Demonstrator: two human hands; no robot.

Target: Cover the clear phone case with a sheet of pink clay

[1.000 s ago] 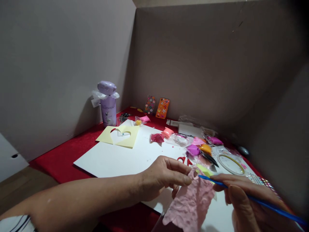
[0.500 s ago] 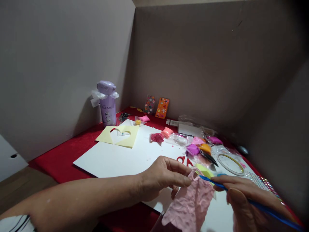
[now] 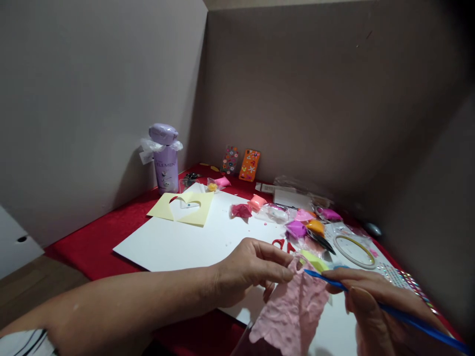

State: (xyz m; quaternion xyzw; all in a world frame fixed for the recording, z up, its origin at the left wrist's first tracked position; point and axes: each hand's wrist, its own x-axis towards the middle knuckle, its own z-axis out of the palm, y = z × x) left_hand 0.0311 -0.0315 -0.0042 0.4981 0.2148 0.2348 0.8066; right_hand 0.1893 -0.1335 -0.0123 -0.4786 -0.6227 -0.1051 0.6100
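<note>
A textured pink piece (image 3: 293, 311) with a small hole near its top hangs at the lower middle, over the table. My left hand (image 3: 248, 272) pinches its upper left edge between thumb and fingers. In my right hand (image 3: 382, 301) is a thin blue tool (image 3: 404, 319), held like a pen. The tool's flattened tip meets the pink piece near its top, just right of the hole. Whether the tip presses in or only rests there cannot be made out.
White board (image 3: 166, 247) on red cloth (image 3: 100, 237); yellow paper (image 3: 204, 210) with a heart cut-out; purple bottle (image 3: 166, 165); two decorated phone cases (image 3: 249, 165); clay packets (image 3: 296, 229); red-handled scissors (image 3: 278, 243); ring-shaped hoop (image 3: 354, 251); gem stickers at right.
The blue tool's tip has shifted slightly left on the pink piece. Both hands keep their grips and have barely moved.
</note>
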